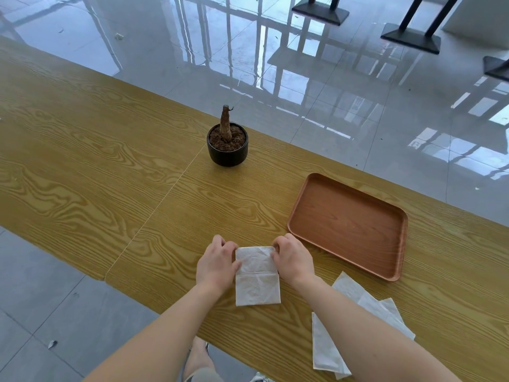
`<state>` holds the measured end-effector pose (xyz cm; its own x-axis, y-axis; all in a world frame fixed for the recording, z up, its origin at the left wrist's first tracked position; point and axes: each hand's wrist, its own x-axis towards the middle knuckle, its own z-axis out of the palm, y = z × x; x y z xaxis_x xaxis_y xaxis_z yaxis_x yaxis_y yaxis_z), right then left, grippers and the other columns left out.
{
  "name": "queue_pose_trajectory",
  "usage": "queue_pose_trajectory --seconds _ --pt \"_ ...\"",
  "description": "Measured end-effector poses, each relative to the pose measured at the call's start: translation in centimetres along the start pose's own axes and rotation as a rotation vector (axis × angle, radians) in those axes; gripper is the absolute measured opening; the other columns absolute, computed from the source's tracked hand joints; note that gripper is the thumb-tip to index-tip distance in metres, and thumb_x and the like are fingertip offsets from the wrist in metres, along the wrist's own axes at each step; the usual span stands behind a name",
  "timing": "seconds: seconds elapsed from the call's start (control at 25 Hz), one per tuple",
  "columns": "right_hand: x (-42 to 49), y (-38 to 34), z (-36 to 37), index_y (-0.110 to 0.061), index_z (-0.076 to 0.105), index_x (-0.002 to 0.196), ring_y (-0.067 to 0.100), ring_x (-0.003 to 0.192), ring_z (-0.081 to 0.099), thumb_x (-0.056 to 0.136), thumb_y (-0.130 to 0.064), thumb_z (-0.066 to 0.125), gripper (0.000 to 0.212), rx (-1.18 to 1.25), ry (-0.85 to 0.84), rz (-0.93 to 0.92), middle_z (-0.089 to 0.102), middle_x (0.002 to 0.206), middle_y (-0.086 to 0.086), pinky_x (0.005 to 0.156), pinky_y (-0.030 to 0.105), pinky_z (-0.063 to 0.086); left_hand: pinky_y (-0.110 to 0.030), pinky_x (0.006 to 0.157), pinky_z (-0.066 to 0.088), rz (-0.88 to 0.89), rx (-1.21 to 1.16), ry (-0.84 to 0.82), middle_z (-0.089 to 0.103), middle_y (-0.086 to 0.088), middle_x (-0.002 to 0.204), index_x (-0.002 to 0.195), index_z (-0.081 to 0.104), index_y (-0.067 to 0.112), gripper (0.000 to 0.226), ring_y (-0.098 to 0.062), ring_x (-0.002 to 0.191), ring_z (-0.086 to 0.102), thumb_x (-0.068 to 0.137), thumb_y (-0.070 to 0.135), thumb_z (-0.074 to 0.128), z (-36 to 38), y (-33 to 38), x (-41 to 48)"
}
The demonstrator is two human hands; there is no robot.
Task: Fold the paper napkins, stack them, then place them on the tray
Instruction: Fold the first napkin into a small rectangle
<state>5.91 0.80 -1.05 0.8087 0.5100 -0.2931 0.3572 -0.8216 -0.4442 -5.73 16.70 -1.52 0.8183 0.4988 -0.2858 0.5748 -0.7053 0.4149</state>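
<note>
A white paper napkin (257, 282) lies on the wooden table (96, 166) in front of me, with a crease across its middle. My left hand (217, 261) pinches its far left corner. My right hand (292, 259) pinches the far right corner. A brown wooden tray (347, 225) sits to the right, with nothing in it. A loose pile of white napkins (355, 326) lies near the table's front edge at the right, partly under my right forearm.
A small black pot (227, 148) holding soil and a bare stem stands behind the napkin, near the table's far edge. Beyond the table is a glossy tiled floor with black table bases (410, 37). My feet show below the table's near edge.
</note>
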Motion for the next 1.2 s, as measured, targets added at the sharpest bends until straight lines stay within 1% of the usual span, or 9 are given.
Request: queue_pose_trajectory --seconds 0.16,0.32,0.52,0.68,0.92,1.0,1.08,1.12,1.2 --pt "0.1 0.3 -0.4 -0.018 0.065 0.089 0.015 0.085 0.057 0.093 -0.018 0.059 0.007 0.062 0.003 -0.002 0.061 0.092 -0.005 0.073 0.035 0.052 -0.028 0.067 0.049 -0.056 -0.088 -0.026 0.042 0.009 0.104 0.115 0.061 0.028 0.033 -0.01 0.091 0.051 0.083 0.034 0.069 -0.1 0.3 0.4" --pt "0.0 0.8 -0.9 -0.016 0.068 0.086 0.013 0.077 0.059 0.091 -0.014 0.063 0.007 0.125 0.01 -0.058 0.066 0.081 -0.005 0.069 0.028 0.049 -0.028 0.069 0.05 -0.067 -0.11 -0.039 0.044 0.008 0.109 0.123 0.057 0.029 0.042 -0.011 0.096 0.052 0.083 0.032 0.069 -0.2 0.3 0.5" --pt "0.4 0.8 -0.8 -0.014 0.07 0.102 0.016 0.089 0.064 0.092 -0.021 0.067 0.013 0.134 -0.035 -0.005 0.07 0.093 -0.002 0.083 0.034 0.054 -0.026 0.065 0.049 -0.061 -0.098 -0.031 0.043 0.009 0.107 0.125 0.057 0.029 0.043 -0.01 0.092 0.052 0.083 0.033 0.068 -0.1 0.3 0.5" --pt "0.7 0.3 -0.8 -0.015 0.073 0.089 0.016 0.087 0.064 0.088 -0.018 0.063 0.011 0.074 -0.061 -0.005 0.07 0.092 -0.002 0.079 0.035 0.055 -0.025 0.063 0.046 -0.062 -0.096 -0.027 0.043 0.009 0.106 0.124 0.057 0.03 0.043 -0.01 0.091 0.052 0.083 0.034 0.069 -0.2 0.3 0.5" --pt "-0.6 0.6 -1.6 -0.016 0.071 0.088 0.011 0.081 0.059 0.09 -0.015 0.066 0.005 0.178 0.011 -0.107 0.065 0.088 -0.004 0.076 0.03 0.053 -0.027 0.066 0.047 -0.093 -0.144 -0.055 0.047 0.009 0.109 0.123 0.059 0.031 0.045 -0.011 0.094 0.055 0.079 0.036 0.064 -0.5 0.5 1.0" --pt "-1.3 0.7 -2.1 -0.016 0.071 0.087 0.01 0.078 0.059 0.089 -0.014 0.069 0.003 0.213 0.036 -0.139 0.063 0.085 -0.005 0.073 0.028 0.053 -0.031 0.07 0.051 -0.07 -0.224 -0.06 0.052 0.009 0.104 0.114 0.065 0.033 0.034 -0.012 0.095 0.058 0.081 0.04 0.067 -0.8 0.7 1.1" --pt "-2.1 0.9 -2.5 -0.014 0.072 0.087 0.01 0.076 0.059 0.088 -0.013 0.071 0.002 0.234 0.057 -0.159 0.062 0.084 -0.005 0.072 0.027 0.053 -0.033 0.071 0.055 -0.017 -0.275 -0.023 0.056 0.011 0.091 0.088 0.069 0.039 0.005 -0.01 0.085 0.06 0.083 0.036 0.07 -1.2 0.7 0.8" --pt "-2.5 1.0 -2.7 -0.014 0.073 0.086 0.01 0.075 0.059 0.088 -0.013 0.073 0.002 0.243 0.067 -0.166 0.062 0.083 -0.005 0.071 0.027 0.053 -0.031 0.069 0.054 0.021 -0.279 0.014 0.057 0.013 0.085 0.078 0.066 0.041 0.01 -0.009 0.08 0.059 0.083 0.034 0.071 -1.4 0.8 0.3" --pt "-3.4 1.1 -2.9 -0.015 0.073 0.086 0.01 0.074 0.059 0.087 -0.013 0.075 0.002 0.26 0.08 -0.176 0.062 0.083 -0.006 0.07 0.027 0.053 -0.028 0.063 0.052 0.094 -0.277 0.066 0.056 0.013 0.08 0.074 0.067 0.04 0.014 -0.005 0.073 0.057 0.083 0.03 0.073 -1.3 0.5 -0.8"
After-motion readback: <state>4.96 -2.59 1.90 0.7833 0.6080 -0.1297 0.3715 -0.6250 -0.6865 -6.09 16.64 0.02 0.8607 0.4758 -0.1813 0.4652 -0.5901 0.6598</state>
